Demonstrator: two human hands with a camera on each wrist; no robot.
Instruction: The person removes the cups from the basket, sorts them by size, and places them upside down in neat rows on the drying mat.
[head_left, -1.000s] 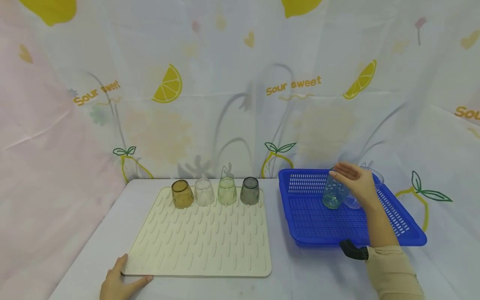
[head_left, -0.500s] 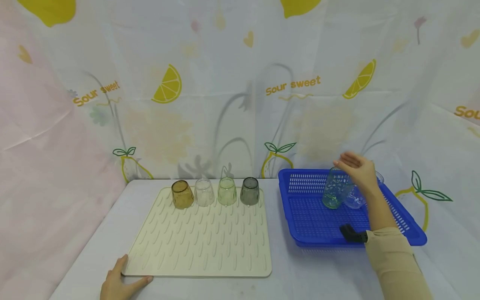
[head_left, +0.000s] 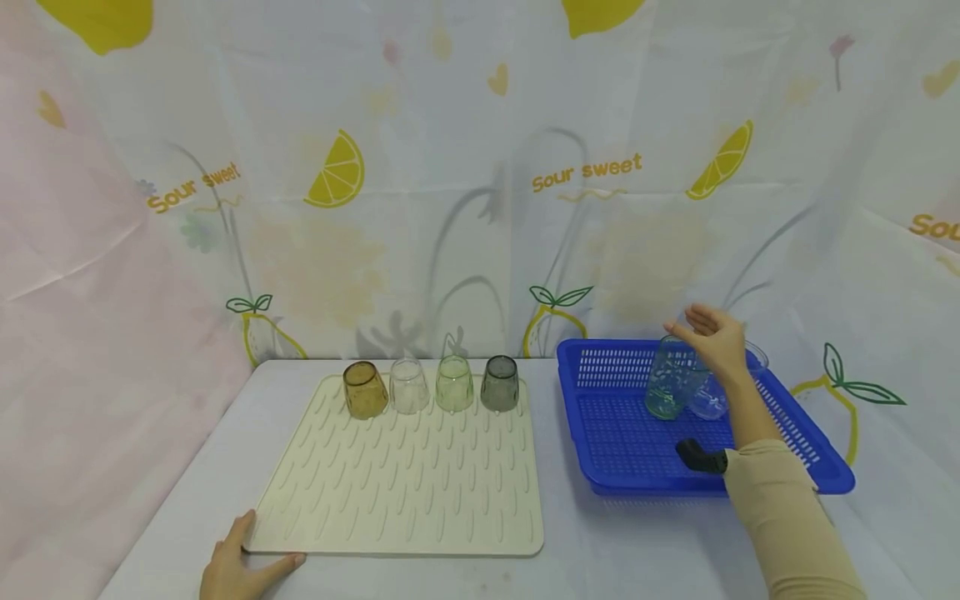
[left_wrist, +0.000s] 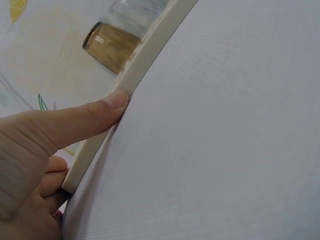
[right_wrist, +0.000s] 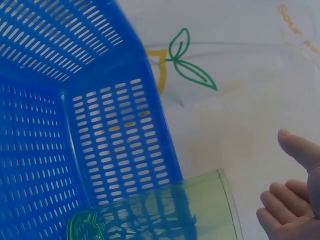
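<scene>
My left hand [head_left: 234,562] grips the near left corner of a cream ridged drying mat [head_left: 405,475], with its thumb on the front edge and fingers at the left side. Just over the rim of a tall greenish glass [head_left: 663,387], my right hand [head_left: 716,340] is held with thumb and fingers apart and nothing between them. In the right wrist view that glass [right_wrist: 210,200] lies below the fingertips. Behind my right hand, a clear glass [head_left: 708,400] is partly hidden. Both glasses stand in a blue plastic basket [head_left: 600,483].
Along the mat's far edge stand several short tumblers in a row: amber [head_left: 365,392], clear [head_left: 408,387], pale green [head_left: 454,385] and grey [head_left: 500,385]. A white cloth covers the table [head_left: 570,550]. A lemon-print curtain [head_left: 450,250] hangs right behind.
My right hand has risen slightly and moved a little away over the basket, uncovering more of the clear glass. My left hand and the tumblers have stayed in place.
</scene>
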